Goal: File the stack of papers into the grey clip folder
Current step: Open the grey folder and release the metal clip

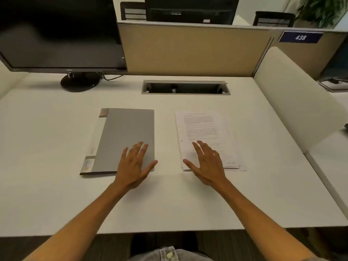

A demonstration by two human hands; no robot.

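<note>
The grey clip folder [124,132] lies closed and flat on the white desk, left of centre, with its labelled spine on the left. To its right lies the stack of printed papers [205,129], slightly fanned, with punch holes along its left edge. My left hand [134,164] hovers palm down over the folder's near right corner, fingers spread, holding nothing. My right hand [205,164] is spread palm down over the near left part of the papers, holding nothing. Whether either hand touches what lies beneath it is not clear.
A dark monitor [60,34] on a round stand sits at the back left. A cable slot [185,87] is cut into the desk [56,194] behind the folder and papers. A beige partition [188,51] closes the back, and a white side panel [293,95] the right.
</note>
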